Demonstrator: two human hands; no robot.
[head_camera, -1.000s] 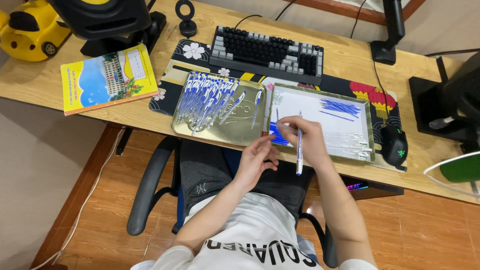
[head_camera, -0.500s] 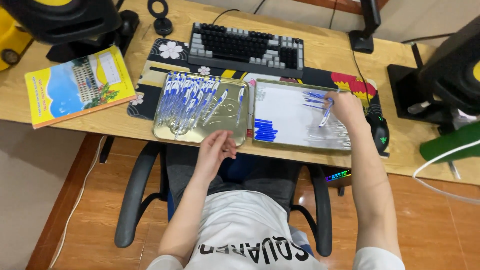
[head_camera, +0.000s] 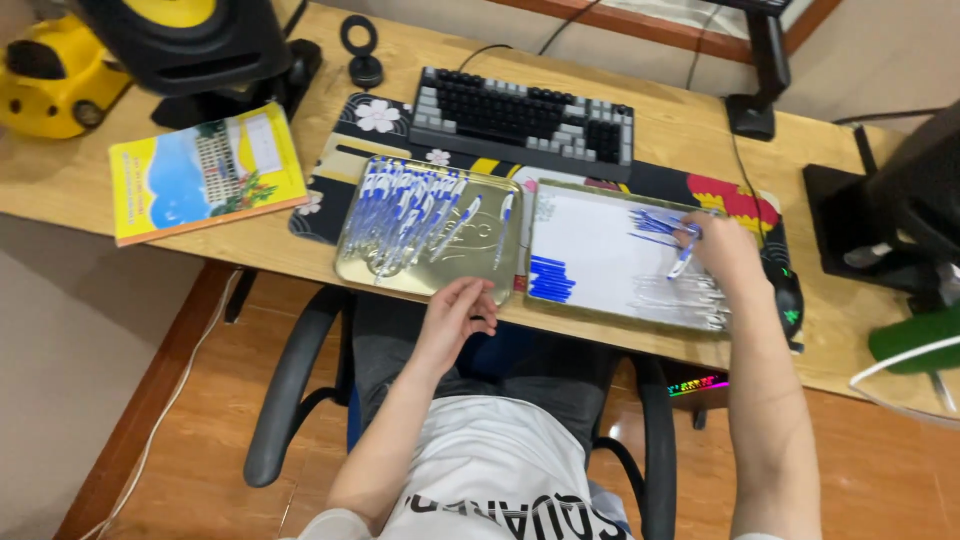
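Two trays, many pens
The right hand (head_camera: 725, 258) grips one pen (head_camera: 683, 262) over the right tray (head_camera: 600, 250). The left hand (head_camera: 455, 318) rests loosely curled, holding nothing, by the left tray (head_camera: 480, 272).

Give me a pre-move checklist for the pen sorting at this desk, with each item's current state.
1. Right hand over the right tray by the blue refills: ok.
2. Pen part gripped in that hand: ok.
3. Left hand at the left tray front edge, holding nothing: ok.
4. Assembled pens all inside the left tray: ok.
5. Blue caps grouped in the right tray: ok.
6. Clear barrels count: cannot tell.
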